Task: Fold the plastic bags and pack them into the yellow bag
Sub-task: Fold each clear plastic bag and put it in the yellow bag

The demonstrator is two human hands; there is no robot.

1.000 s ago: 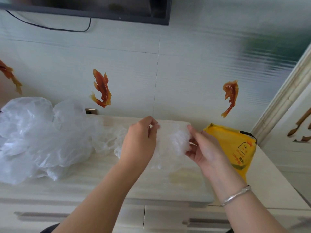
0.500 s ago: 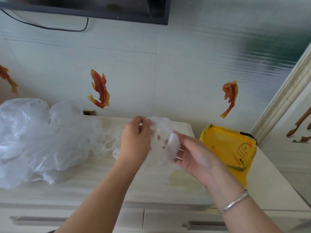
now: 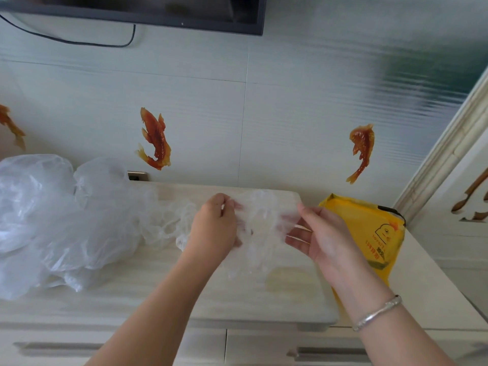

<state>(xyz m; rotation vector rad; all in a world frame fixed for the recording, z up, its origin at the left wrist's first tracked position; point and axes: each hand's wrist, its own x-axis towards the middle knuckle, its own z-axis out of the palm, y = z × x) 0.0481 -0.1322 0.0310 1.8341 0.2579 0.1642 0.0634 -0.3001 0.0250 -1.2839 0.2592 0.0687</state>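
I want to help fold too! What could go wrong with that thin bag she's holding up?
The clear bag is stretched between the left hand and right hand; pulled harder, it might tear. It's flimsy and could slip free. The loose pile of bags nearby might get tangled with it.

This is a home, most likely a living room. A flat television (image 3: 137, 9) hangs on a glossy tiled wall (image 3: 290, 101) decorated with orange fish stickers (image 3: 155, 140). Below stands a pale wood-grain table (image 3: 158, 294) with drawers (image 3: 118, 347), beside a carved white door frame (image 3: 446, 151).
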